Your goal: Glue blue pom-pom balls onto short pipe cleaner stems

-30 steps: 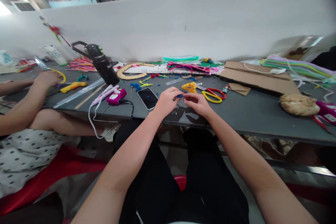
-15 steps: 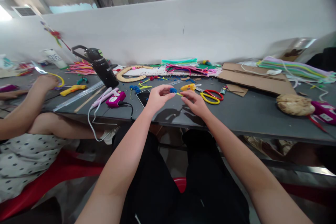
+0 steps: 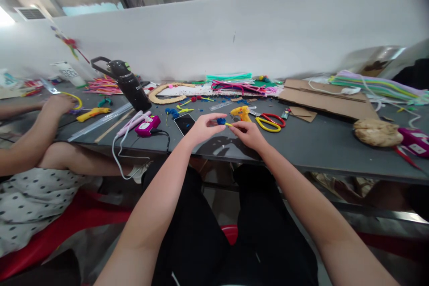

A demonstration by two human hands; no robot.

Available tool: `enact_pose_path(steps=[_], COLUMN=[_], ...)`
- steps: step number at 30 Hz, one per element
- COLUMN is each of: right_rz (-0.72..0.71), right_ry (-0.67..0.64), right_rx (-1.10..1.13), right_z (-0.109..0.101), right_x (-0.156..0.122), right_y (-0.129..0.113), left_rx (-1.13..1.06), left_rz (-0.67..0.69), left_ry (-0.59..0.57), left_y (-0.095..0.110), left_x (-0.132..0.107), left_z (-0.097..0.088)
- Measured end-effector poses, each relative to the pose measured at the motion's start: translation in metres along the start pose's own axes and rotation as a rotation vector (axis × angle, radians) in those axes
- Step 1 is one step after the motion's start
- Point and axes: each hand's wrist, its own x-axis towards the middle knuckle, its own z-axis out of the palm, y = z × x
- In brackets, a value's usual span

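Note:
Over the front of the table, a small blue fuzzy flower (image 3: 221,121) on a yellow stem (image 3: 228,124) is held between my hands. The thumb and fingers of my left hand (image 3: 207,128) are curled around the blue flower head. My right hand (image 3: 248,134) pinches the yellow stem near its right end. Just beyond the hands lies a yellow glue gun (image 3: 240,113). Scissors with red and yellow handles (image 3: 268,126) rest to its right. A phone (image 3: 184,124) lies by my left hand, with more blue fuzzy pieces (image 3: 172,112) behind it.
A black bottle (image 3: 131,89) and a purple device with a cord (image 3: 147,125) stand to the left. Cardboard (image 3: 328,100) and bundled pipe cleaners (image 3: 378,87) lie right. Another person's hand (image 3: 58,103) is at the far left. The table's front edge is close to my lap.
Both hands have come slightly lower and nearer with the blue flower. My left fingers are a little more spread around it, and more of the glue gun shows.

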Motion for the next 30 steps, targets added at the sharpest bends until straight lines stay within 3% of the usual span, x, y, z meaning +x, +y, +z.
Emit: enact_pose_path(steps=[9, 14, 18, 22, 30], right_rz=[0.007, 0.006, -0.002, 0.001, 0.027], right_ry=[-0.05, -0.063, -0.062, -0.07, -0.091], right_rx=[0.01, 0.012, 0.025, 0.031, 0.039], right_z=[-0.002, -0.001, -0.001, -0.001, -0.001], right_x=[-0.001, -0.002, -0.002, -0.002, -0.001], right_y=[-0.006, -0.005, -0.005, -0.006, -0.009], left_rx=[-0.006, -0.119, -0.209, -0.359, -0.47], left_rz=[-0.068, -0.128, -0.147, -0.253, -0.335], left_ry=[0.039, 0.048, 0.039, 0.01, -0.014], left_y=[0.0, 0.005, -0.002, -0.009, -0.002], left_x=[-0.006, -0.007, -0.005, -0.005, -0.007], left_z=[-0.003, 0.0, 0.002, 0.002, 0.002])
